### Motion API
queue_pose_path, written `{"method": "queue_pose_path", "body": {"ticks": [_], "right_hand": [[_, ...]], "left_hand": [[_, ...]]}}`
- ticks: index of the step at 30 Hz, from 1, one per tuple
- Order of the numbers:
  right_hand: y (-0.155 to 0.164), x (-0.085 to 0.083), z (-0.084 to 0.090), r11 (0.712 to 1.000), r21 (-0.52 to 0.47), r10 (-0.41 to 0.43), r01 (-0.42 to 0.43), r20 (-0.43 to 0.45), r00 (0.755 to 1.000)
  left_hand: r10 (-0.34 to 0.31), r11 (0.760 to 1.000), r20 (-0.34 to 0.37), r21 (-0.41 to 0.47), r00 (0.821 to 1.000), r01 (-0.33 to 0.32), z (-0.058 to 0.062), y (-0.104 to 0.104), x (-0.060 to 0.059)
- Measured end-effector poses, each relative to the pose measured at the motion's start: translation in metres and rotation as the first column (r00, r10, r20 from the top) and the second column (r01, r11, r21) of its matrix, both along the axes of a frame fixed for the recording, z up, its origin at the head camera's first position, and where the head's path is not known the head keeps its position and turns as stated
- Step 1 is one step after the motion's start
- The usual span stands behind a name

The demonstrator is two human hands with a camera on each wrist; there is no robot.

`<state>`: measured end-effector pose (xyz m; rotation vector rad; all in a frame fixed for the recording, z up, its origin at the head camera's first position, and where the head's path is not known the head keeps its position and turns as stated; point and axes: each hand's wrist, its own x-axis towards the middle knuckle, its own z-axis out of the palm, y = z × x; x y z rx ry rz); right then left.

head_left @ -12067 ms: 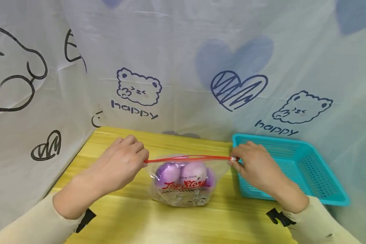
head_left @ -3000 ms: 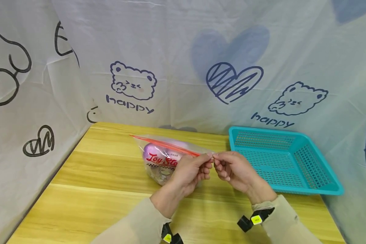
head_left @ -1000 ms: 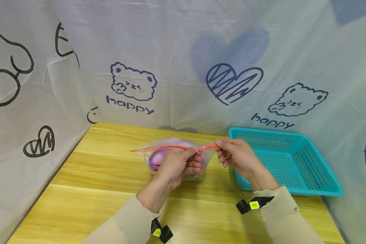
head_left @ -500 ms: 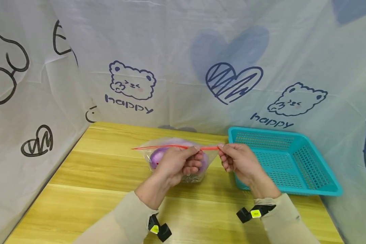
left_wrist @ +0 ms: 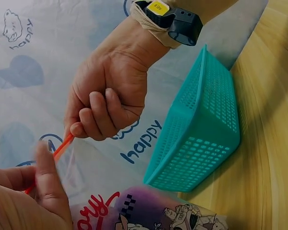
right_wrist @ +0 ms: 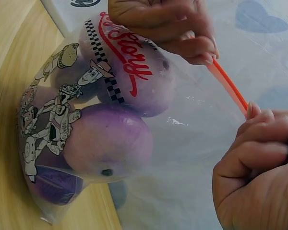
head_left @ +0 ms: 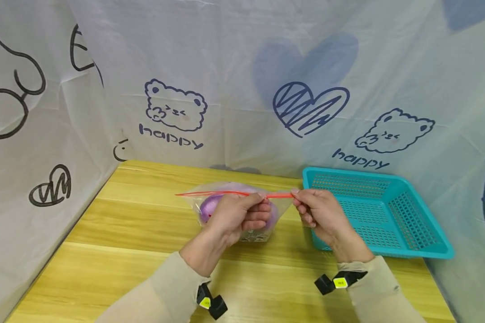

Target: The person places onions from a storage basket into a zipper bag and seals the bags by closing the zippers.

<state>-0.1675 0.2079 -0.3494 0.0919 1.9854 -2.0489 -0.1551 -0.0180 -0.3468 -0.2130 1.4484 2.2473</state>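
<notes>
A clear zip bag (right_wrist: pixel 43 158) printed "Toy Story" stands on the table with several round purple-and-pink things (right_wrist: pixel 108 143) inside. Along its top runs a red zip strip (head_left: pixel 279 195). My left hand (head_left: pixel 236 215) pinches this strip right of its middle, between thumb and curled fingers, covering part of the bag in the head view. At the strip's right end, my right hand (head_left: pixel 321 215) pinches it with thumb and forefinger. Between the hands the strip is straight and looks like one band; to the left it narrows to a point. Whether a slider lies under my left thumb is hidden.
A turquoise perforated basket (head_left: pixel 414 220) sits at the table's back right, just behind my right hand. Yellow wood-grain tabletop (head_left: pixel 117 224) extends around the bag. White printed cloth (head_left: pixel 234 89) hangs behind and at the left.
From holding both ends, my hands came together at the strip's right end, then parted; the left moved left along it. Over the last half second the hands barely move.
</notes>
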Motion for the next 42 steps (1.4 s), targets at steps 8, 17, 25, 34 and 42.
{"method": "queue_pose_path", "body": {"ticks": [8,17,25,34,42], "right_hand": [[0.001,0.000,0.002,0.999,-0.035,0.010,-0.009,0.016,1.000],[0.005,-0.001,0.002,1.000,-0.010,0.018,-0.018,0.028,0.999],[0.008,-0.002,0.004,0.998,-0.020,0.061,-0.060,0.056,0.997],[0.010,-0.002,0.002,0.999,-0.034,0.030,-0.028,0.046,0.999],[0.014,-0.004,0.002,0.999,-0.048,0.004,-0.002,0.055,0.998]], "left_hand": [[-0.006,0.995,-0.042,-0.104,0.999,0.002,0.002,-0.002,0.001],[0.013,1.000,-0.001,0.000,1.000,-0.013,0.001,0.000,0.000],[0.022,1.000,-0.006,0.005,1.000,-0.022,0.000,0.000,-0.001],[0.064,0.997,-0.006,0.034,0.998,-0.064,-0.002,-0.003,0.001],[0.114,0.992,-0.016,0.062,0.993,-0.113,-0.001,-0.007,0.002]]}}
